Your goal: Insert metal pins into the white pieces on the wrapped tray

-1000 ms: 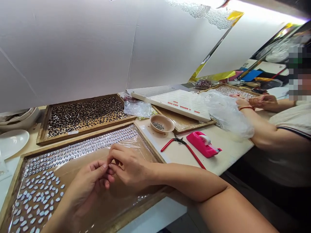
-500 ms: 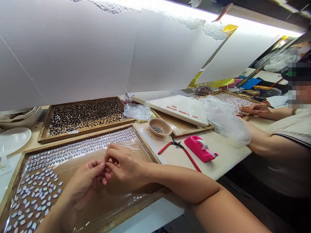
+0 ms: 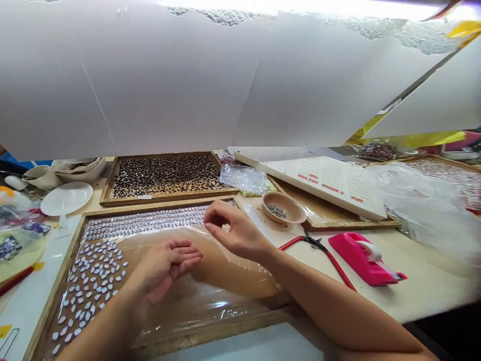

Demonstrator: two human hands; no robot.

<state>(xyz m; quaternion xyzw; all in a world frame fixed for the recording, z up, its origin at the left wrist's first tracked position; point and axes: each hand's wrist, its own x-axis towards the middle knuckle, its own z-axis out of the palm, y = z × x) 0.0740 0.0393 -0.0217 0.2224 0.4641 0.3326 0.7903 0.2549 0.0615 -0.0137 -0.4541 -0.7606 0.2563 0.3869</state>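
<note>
My left hand [image 3: 165,268] lies palm up and open over the plastic-covered wooden tray [image 3: 67,273], with a tiny piece resting on its fingers. My right hand [image 3: 235,230] hovers just right of it, thumb and forefinger pinched together; what they hold is too small to name. The tray carries rows of small pale leaf-shaped stones [image 3: 93,271] along its far edge and left side. A small tan bowl [image 3: 283,208] of tiny dark metal bits sits close to my right hand.
Behind is a second wooden tray of dark beads [image 3: 165,178]. To the right lie red-handled snips [image 3: 319,248], a pink tape dispenser [image 3: 363,258], a white board [image 3: 323,180] and plastic bags [image 3: 424,200]. White dishes [image 3: 65,198] stand at the left. A white paper wall hangs overhead.
The view has swung left, so the co-worker is out of sight. My hands have parted: the left has opened palm up, and the right has lifted away to the right, still pinched.
</note>
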